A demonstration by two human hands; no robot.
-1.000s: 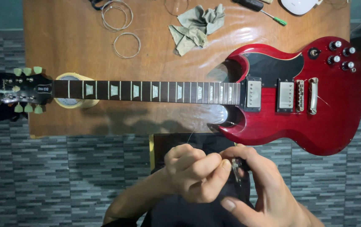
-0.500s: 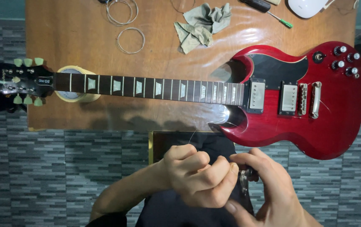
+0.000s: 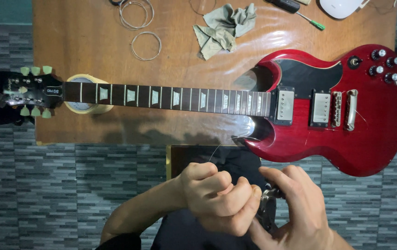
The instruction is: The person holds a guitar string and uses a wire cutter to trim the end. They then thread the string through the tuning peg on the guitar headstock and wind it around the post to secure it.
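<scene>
My left hand point(image 3: 217, 199) was curled into a fist, pinching a thin wire point(image 3: 217, 152) that rose toward the red guitar point(image 3: 328, 111) lying flat on the counter point(image 3: 78, 28). My right hand point(image 3: 295, 208) was clamped around a small metal tool point(image 3: 267, 203), pressed against the left, both below the counter's edge. Compared with a moment before, my hands had drawn tighter together and the tool showed more clearly between them. The guitar, cloth point(image 3: 226, 25) and coiled strings point(image 3: 145, 45) lay as they had.
</scene>
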